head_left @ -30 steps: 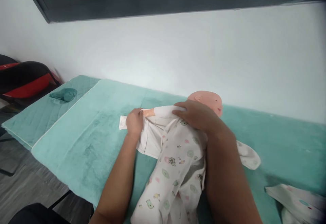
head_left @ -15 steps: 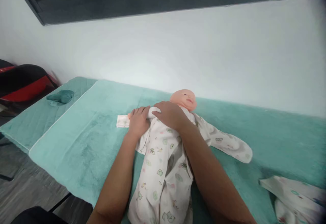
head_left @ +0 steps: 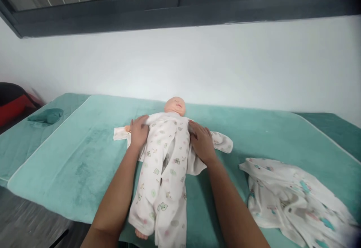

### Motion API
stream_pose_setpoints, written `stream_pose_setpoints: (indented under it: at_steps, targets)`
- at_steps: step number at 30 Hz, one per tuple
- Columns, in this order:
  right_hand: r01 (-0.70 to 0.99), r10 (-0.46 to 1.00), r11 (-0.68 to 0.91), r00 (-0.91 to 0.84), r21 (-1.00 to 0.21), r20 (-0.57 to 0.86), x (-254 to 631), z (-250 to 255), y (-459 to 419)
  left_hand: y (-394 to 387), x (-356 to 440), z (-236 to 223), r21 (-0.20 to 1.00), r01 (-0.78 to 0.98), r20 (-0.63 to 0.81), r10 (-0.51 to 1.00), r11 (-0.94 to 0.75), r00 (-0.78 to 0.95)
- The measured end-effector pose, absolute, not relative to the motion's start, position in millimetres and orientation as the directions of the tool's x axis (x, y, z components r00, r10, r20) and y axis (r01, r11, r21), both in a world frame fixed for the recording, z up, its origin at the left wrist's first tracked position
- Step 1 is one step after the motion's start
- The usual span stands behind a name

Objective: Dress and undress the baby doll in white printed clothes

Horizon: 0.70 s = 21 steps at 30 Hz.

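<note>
A baby doll [head_left: 175, 107] lies on its back, head toward the wall, in a white romper [head_left: 160, 154] printed with small green animals. Its arms stretch out to both sides. My left hand [head_left: 139, 130] lies over the sleeved arm on the left, fingers extended; the doll's small hand [head_left: 128, 128] peeks out beyond it beside the white cuff [head_left: 120, 133]. At the chest's right side, my right hand [head_left: 201, 141] rests on the cloth with fingers stretched out. The right sleeve [head_left: 222, 142] covers the doll's other hand. One bare foot [head_left: 141, 234] shows below the left trouser leg.
A crumpled white printed cloth [head_left: 293, 199] lies at the right on the teal padded bed [head_left: 81, 158]. The bed has a face hole [head_left: 46, 116] at its left end. Behind stand a white wall [head_left: 197, 64] and a dark window frame [head_left: 113, 11]. A red-black chair [head_left: 15, 103] is at left.
My right hand has left the doll's left-hand shoulder area and crossed to the right side of its chest. My left hand stays by the left arm. The view has shifted, showing more of the crumpled cloth.
</note>
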State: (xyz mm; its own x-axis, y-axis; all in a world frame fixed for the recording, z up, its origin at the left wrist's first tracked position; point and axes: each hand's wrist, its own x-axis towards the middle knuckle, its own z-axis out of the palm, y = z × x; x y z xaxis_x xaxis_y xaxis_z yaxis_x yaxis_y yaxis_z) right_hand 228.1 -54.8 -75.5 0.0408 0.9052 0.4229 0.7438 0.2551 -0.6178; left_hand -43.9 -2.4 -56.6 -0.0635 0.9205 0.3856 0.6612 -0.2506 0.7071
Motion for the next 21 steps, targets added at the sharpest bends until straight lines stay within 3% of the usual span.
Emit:
stream_pose_setpoints:
  at_steps: [3, 5, 7, 9, 13, 16, 21]
  targets:
    - [0.798, 0.874, 0.223, 0.091, -0.559, 0.478, 232, -82, -57, -16, -28, -42, 0.782, 0.513, 0.393, 0.919, -0.354, 0.034]
    - [0.793, 0.836, 0.210, 0.157, -0.572, 0.525, 232, -83, -52, -24, -10, -26, 0.755, 0.468, 0.420, 0.886, -0.460, 0.194]
    - [0.763, 0.768, 0.200, 0.267, -0.614, 0.582, 235, -84, -45, -28, 14, -10, 0.638, 0.518, 0.417, 0.821, -0.570, 0.390]
    - [0.728, 0.681, 0.188, 0.386, -0.659, 0.622, 241, -86, -39, -26, 41, 3, 0.438, 0.623, 0.335, 0.761, -0.648, 0.556]
    - [0.698, 0.667, 0.116, 0.473, -0.707, 0.576, 251, -88, -36, -8, 93, 12, 0.053, 0.708, 0.102, 0.709, -0.704, 0.698]
    - [0.757, 0.791, 0.021, 0.387, -0.653, 0.474, 249, -83, -37, 5, 122, 7, -0.055, 0.712, -0.043, 0.714, -0.700, 0.699]
    - [0.846, 0.885, -0.121, 0.329, -0.519, 0.330, 241, -71, -37, 18, 148, -5, -0.078, 0.717, -0.144, 0.720, -0.692, 0.679]
